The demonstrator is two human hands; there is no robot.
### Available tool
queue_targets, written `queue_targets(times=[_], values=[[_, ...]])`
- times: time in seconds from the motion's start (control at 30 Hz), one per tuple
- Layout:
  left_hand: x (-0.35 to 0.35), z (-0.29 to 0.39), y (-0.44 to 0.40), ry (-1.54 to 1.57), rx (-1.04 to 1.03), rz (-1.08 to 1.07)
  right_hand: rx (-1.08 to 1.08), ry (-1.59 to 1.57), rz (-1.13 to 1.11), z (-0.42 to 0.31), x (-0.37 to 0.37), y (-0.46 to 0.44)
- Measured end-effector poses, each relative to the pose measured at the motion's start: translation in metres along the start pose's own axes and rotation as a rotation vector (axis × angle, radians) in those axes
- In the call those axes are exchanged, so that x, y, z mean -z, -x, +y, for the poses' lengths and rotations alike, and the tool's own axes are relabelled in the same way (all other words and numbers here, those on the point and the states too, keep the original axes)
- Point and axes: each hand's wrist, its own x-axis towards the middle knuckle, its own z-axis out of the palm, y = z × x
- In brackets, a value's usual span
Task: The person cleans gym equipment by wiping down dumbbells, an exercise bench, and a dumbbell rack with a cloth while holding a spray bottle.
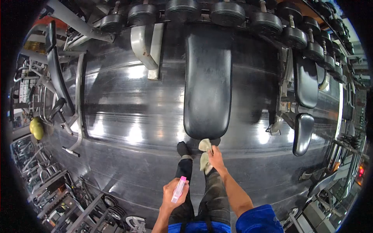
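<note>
Pointing a pink-topped bottle (178,189) lengthwise forward, the left hand (173,193) grips it; the right hand (216,158) pinches cloth (204,146).

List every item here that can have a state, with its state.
Left hand: closed around the bottle
Pink-topped bottle: held, slanted; fill level unclear
Right hand: gripping the cloth
Cloth: bunched, hanging on both sides of the grip
Central bench pad: shiny under the lights; incline unclear
Dumbbells: racked in a row
</note>
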Motion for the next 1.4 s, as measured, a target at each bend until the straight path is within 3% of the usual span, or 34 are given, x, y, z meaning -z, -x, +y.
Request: queue_targets(times=[0.1,0.17,0.23,0.33,0.47,0.63,0.77,0.93,1.13,1.23,1.4], values=[[0.001,-0.002,0.001,-0.018,-0.014,0.014,0.057,-0.093,0.209,-0.020,0.026,-0.025],[0.002,-0.003,0.002,0.009,0.023,0.010,0.107,0.015,0.331,-0.062,0.060,-0.060],[0.004,-0.003,0.005,0.008,0.031,0.016,0.308,0.080,0.475,-0.093,0.079,-0.103],[0.007,0.001,0.005,-0.022,-0.003,0.035,0.342,0.418,0.471,-0.088,0.064,-0.146],[0.011,0.000,0.003,-0.013,0.015,0.055,0.231,0.530,0.281,-0.071,0.002,-0.116],[0.013,0.002,-0.001,-0.018,-0.021,0.066,0.289,0.519,-0.082,-0.054,-0.006,-0.062],[0.014,0.002,-0.001,-0.028,-0.054,0.067,0.246,0.212,-0.474,-0.031,0.011,-0.053],[0.013,-0.005,0.001,0.002,-0.023,0.118,0.190,0.080,-0.180,-0.088,0.072,-0.106],[0.013,-0.005,-0.006,0.008,-0.049,0.138,0.507,0.373,0.464,-0.172,0.061,-0.210],[0.013,-0.002,-0.009,0.008,-0.026,0.139,0.427,0.474,0.295,-0.149,-0.006,-0.236],[0.017,-0.001,-0.015,-0.006,-0.035,0.158,0.416,0.630,0.008,-0.129,-0.075,-0.171]])
